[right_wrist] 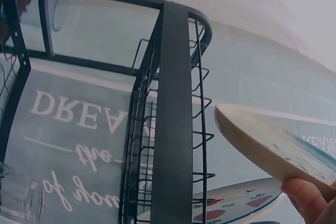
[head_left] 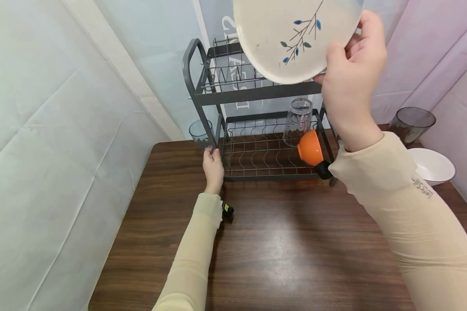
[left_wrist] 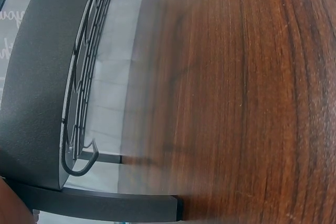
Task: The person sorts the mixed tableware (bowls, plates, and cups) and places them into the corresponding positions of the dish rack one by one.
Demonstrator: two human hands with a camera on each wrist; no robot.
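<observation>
My right hand [head_left: 356,75] pinches a cream plate [head_left: 272,41] with a blue-and-green leaf pattern by its right edge. The plate is raised in front of the upper tier of a dark grey two-tier dish rack [head_left: 257,94]. In the right wrist view, it tilts beside the upper wires, with a thumb [right_wrist: 307,195] on its rim. Another plate [right_wrist: 236,203], with a red pattern and blue rim, sits in the upper tier there. Low on the rack's left side, my left hand [head_left: 213,169] grips the upright post; the left wrist view shows mostly rack and table.
On the lower tier are an upside-down clear glass [head_left: 299,121] and a tilted orange bowl [head_left: 310,147]. A bluish glass [head_left: 199,129] stands left of the rack. To its right are a dark tinted glass [head_left: 412,121] and a white bowl [head_left: 432,166] on the wooden table [head_left: 280,250].
</observation>
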